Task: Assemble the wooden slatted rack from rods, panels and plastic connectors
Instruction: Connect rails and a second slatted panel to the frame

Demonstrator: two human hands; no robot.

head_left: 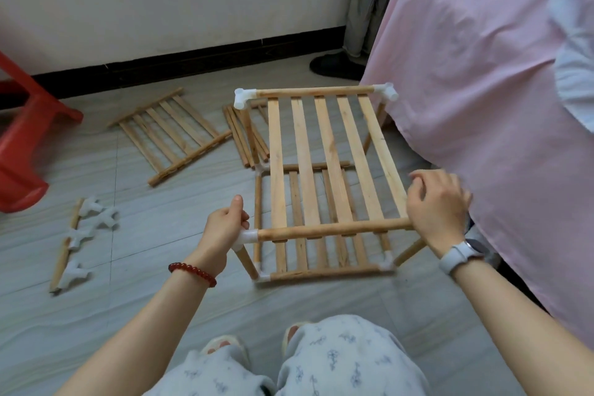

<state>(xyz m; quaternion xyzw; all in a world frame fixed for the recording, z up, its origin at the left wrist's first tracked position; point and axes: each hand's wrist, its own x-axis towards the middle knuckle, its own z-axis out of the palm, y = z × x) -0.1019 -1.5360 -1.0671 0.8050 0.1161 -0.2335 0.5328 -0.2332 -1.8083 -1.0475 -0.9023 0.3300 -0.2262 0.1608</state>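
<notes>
I see the half-built rack (324,170) standing on the tiled floor (160,315) beside the pink bedspread (482,90), my left hand (225,228) clenched around its near-left plastic connector (247,236) and my right hand (438,202) gripping the near rod's (331,230) right end.

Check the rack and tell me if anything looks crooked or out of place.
The upper slatted panel sits skewed over the lower panel, and the near-right upright rod leans outward instead of standing straight. The left hand grips the near-left connector; the right hand grips the near-right corner.
</notes>
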